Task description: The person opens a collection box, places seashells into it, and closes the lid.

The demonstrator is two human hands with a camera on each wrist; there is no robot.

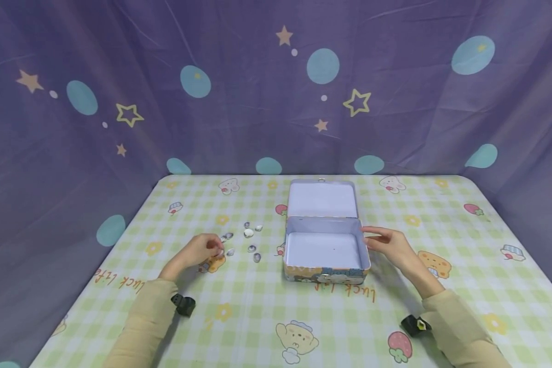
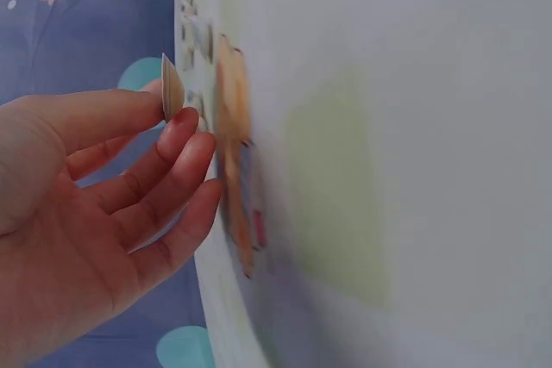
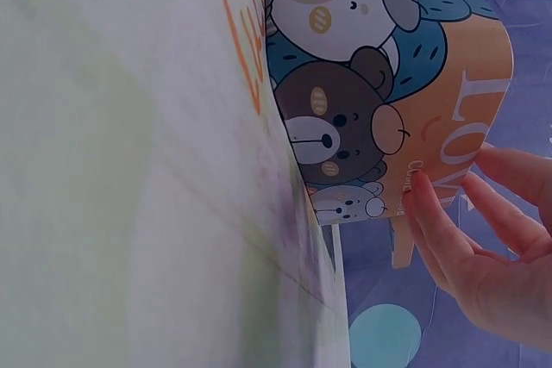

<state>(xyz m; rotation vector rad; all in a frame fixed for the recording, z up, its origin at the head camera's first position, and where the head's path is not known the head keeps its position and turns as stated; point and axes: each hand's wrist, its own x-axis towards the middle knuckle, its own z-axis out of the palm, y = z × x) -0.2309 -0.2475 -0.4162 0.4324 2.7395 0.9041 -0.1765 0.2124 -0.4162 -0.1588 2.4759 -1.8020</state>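
My left hand is low over the left part of the table and pinches a small seashell between thumb and fingertips. Its other fingers are loosely bent. Several more small shells, white and greyish purple, lie scattered just right of this hand. A tin box stands right of the shells with its lid swung back. Its pale interior holds no shells. With fairly straight fingers, my right hand touches the tin's right side near the rim. The right wrist view shows those fingertips against the wall printed with bears.
A green and white checked tablecloth with cartoon prints covers the table. Behind it hangs a purple curtain with stars and dots. Dark wrist cameras are strapped at both sleeves, close above the cloth.
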